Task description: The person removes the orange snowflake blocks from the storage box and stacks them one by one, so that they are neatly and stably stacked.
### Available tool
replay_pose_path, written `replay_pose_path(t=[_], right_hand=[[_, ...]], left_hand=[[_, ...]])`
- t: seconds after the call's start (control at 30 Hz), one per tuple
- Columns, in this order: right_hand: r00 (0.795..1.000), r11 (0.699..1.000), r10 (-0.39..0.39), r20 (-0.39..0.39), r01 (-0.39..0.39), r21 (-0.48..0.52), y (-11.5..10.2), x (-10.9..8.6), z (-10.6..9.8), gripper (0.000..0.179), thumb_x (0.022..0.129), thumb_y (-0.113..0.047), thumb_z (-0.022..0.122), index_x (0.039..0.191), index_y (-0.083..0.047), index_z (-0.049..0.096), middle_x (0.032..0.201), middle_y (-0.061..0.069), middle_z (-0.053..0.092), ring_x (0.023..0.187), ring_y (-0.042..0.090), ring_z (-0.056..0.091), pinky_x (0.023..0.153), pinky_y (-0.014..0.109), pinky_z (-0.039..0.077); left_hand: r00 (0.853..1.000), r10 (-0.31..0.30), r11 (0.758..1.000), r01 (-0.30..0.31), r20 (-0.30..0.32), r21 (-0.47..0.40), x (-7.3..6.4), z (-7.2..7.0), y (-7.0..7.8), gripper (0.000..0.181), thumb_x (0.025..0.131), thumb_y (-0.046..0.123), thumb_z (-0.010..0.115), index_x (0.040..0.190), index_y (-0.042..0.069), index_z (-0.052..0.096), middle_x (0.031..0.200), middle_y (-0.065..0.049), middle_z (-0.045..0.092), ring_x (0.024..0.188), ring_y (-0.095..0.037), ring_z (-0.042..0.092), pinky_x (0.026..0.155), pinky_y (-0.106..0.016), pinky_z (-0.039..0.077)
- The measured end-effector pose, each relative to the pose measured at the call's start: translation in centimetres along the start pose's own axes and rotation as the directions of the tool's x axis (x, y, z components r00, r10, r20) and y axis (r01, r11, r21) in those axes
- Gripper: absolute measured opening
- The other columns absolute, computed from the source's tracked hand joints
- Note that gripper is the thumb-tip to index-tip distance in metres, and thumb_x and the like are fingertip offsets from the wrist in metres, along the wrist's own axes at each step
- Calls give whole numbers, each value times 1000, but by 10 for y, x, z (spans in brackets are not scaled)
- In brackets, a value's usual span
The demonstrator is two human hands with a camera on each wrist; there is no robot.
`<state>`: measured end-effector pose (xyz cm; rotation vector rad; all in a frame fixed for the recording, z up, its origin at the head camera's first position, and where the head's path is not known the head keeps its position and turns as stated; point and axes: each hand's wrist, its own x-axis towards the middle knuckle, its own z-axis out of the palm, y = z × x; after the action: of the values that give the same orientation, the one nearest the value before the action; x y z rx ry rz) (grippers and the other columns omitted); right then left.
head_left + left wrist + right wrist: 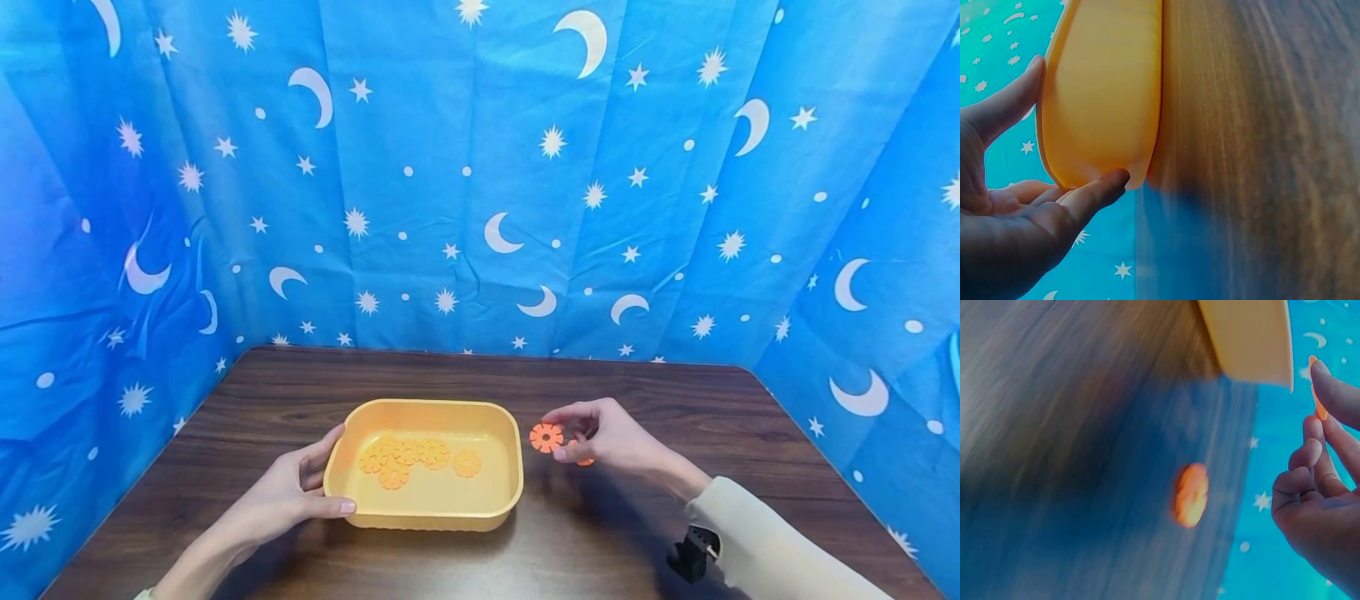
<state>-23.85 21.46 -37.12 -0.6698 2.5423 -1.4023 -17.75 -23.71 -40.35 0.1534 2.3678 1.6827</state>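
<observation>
My left hand (281, 490) grips the left end of a yellow plastic basin (427, 521), thumb at the near corner and fingers along the end wall. Inside the basin several orange notched discs (393, 475) lie flat, some overlapping. To the right of the basin, my right hand (611, 437) pinches one orange notched disc (546, 437) between thumb and fingers, held above the table. A second loose disc (1192, 495) lies on the table below that hand, partly covered by it in the head view. In the left wrist view the left hand (1041, 212) touches the basin's end.
The dark wood-grain table (637, 542) has rounded far corners. A blue curtain (450, 208) with white moons and stars hangs behind it and at both sides. A black strap piece (693, 554) sits at the right sleeve.
</observation>
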Motion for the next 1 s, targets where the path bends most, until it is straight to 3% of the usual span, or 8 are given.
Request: replay_pose_path(t=[0.33, 0.53, 0.77, 1.0], right_hand=[[997, 998, 50, -63, -49, 25, 39, -15, -19, 47, 85, -1, 85, 128, 7, 70, 89, 10, 66, 67, 18, 49, 56, 24, 38], [995, 997, 80, -66, -79, 26, 50, -19, -24, 48, 84, 2, 84, 128, 9, 69, 80, 8, 58, 63, 18, 46, 55, 24, 36], [994, 996, 85, -63, -86, -13, 62, -17, -24, 46, 84, 2, 84, 127, 8, 70, 108, 16, 71, 67, 21, 46, 56, 25, 36], [994, 994, 92, -64, -95, -47, 66, -14, -21, 44, 83, 0, 86, 124, 5, 73, 108, 13, 71, 72, 24, 50, 58, 26, 38]], left_hand=[[1000, 9, 1000, -9, 15, -25, 0, -3, 2, 111, 84, 16, 92, 167, 2, 20, 163, -30, 37, 140, -46, 51, 101, -45, 55], [1000, 9, 1000, -9, 11, -16, 0, -2, 2, 111, 84, 17, 92, 167, 2, 20, 163, -29, 37, 140, -45, 51, 102, -45, 54], [1000, 11, 1000, -11, 12, -11, 0, -2, 1, 110, 84, 17, 91, 167, 3, 20, 162, -29, 38, 138, -45, 53, 101, -43, 55], [1000, 12, 1000, -12, 11, 3, -1, -1, -1, 111, 84, 14, 91, 167, 1, 19, 161, -32, 38, 136, -46, 55, 99, -46, 57]])
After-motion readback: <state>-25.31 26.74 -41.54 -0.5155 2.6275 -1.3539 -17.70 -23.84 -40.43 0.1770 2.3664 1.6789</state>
